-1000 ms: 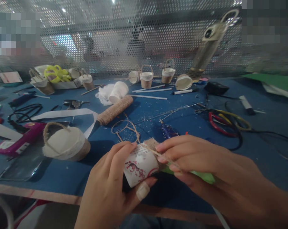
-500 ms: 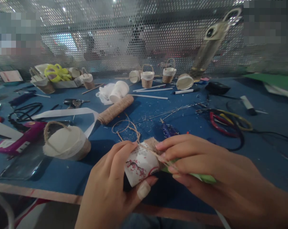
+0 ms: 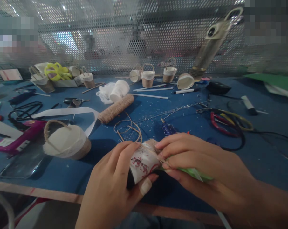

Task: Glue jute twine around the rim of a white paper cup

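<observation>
The paper cup, printed with a blossom branch, is held on its side above the near edge of the tabletop, at near centre. The left hand is closed round it, with the fingers curled over the top and the thumb pressed under the printed wall. The cup's far end is wrapped in jute twine. The right hand is closed about a green object, the kind of which cannot be told. Its fingertips are pressed against the cup at the edge of the wrap. A loose run of the twine is looped on the tabletop just beyond the cup, towards a twine spool. A twine-wrapped basket lies to the left.
</observation>
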Motion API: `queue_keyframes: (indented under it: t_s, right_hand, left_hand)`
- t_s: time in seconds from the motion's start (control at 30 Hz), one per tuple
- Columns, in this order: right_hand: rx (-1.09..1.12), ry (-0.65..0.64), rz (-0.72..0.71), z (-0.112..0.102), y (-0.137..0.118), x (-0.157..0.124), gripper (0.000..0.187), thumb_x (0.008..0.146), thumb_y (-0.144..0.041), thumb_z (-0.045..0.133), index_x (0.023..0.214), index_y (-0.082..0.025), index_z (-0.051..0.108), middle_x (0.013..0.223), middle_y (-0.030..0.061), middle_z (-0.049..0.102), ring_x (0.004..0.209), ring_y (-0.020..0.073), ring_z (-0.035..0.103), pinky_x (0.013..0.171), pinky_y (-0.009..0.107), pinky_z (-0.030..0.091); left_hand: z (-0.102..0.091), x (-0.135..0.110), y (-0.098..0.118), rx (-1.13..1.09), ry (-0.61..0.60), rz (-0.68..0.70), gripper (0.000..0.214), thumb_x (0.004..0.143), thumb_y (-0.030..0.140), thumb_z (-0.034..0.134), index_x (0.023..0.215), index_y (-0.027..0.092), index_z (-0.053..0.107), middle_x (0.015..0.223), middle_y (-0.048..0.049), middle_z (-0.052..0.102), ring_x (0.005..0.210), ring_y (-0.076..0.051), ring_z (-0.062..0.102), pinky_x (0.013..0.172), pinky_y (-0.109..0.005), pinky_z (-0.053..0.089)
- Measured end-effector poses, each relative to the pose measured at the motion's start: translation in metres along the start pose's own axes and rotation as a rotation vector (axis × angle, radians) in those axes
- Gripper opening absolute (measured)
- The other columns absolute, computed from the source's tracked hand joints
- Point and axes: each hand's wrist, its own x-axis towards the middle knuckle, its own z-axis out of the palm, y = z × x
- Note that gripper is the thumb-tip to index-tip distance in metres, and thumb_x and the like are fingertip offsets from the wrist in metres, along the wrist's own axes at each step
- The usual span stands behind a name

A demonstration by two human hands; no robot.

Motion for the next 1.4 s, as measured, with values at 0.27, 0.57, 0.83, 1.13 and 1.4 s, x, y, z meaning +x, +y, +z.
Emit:
queue_keyframes:
  t_s: [0.27, 0.57, 0.83, 1.13, 1.4]
  right_hand:
    - [-0.010, -0.017, 0.010, -0.0001, 0.0011, 0.0003, 0.015, 0.106, -0.011, 0.062, 0.109, -0.023, 0.070, 0.105, 0.0048, 0.084, 0.113, 0.0213, 0.080, 0.104, 0.036, 0.066]
    - [-0.047, -0.022, 0.016, -0.0005, -0.0003, -0.0003, 0.014, 0.106, -0.012, 0.061, 0.108, -0.023, 0.071, 0.105, 0.0053, 0.084, 0.111, 0.0219, 0.080, 0.105, 0.035, 0.066]
    - [-0.044, -0.023, 0.011, -0.0010, -0.0006, 0.0009, 0.014, 0.105, -0.011, 0.063, 0.107, -0.023, 0.069, 0.104, 0.0043, 0.084, 0.110, 0.0205, 0.081, 0.106, 0.033, 0.066]
    - [-0.052, -0.011, 0.002, -0.0007, -0.0007, 0.0006, 0.012, 0.107, -0.012, 0.062, 0.107, -0.022, 0.069, 0.104, 0.0041, 0.084, 0.111, 0.0189, 0.080, 0.109, 0.031, 0.063]
    - [-0.045, -0.024, 0.001, -0.0005, -0.0006, 0.0009, 0.012, 0.106, -0.010, 0.062, 0.105, -0.019, 0.071, 0.103, 0.0047, 0.083, 0.111, 0.0177, 0.079, 0.111, 0.027, 0.060]
  left_hand:
    - [-0.0004, 0.0009, -0.0003, -0.002, -0.016, 0.007, 0.046, 0.111, 0.060, 0.052, 0.136, 0.022, 0.052, 0.121, -0.0110, 0.080, 0.101, -0.026, 0.083, 0.080, -0.037, 0.070]
    - [-0.0001, -0.0002, -0.0005, -0.004, -0.008, 0.013, 0.047, 0.111, 0.060, 0.052, 0.136, 0.021, 0.052, 0.120, -0.0117, 0.080, 0.101, -0.026, 0.083, 0.081, -0.038, 0.070]
    - [0.0009, -0.0010, 0.0004, -0.007, -0.016, 0.006, 0.048, 0.111, 0.060, 0.051, 0.138, 0.020, 0.052, 0.122, -0.0126, 0.079, 0.103, -0.027, 0.082, 0.081, -0.039, 0.070]
    - [0.0003, -0.0016, -0.0001, -0.020, -0.032, -0.006, 0.049, 0.111, 0.060, 0.051, 0.140, 0.021, 0.051, 0.126, -0.0115, 0.079, 0.106, -0.027, 0.082, 0.083, -0.039, 0.070]
    - [0.0002, -0.0019, -0.0006, -0.018, -0.035, -0.001, 0.049, 0.111, 0.060, 0.052, 0.140, 0.021, 0.051, 0.126, -0.0112, 0.079, 0.106, -0.027, 0.082, 0.084, -0.039, 0.069]
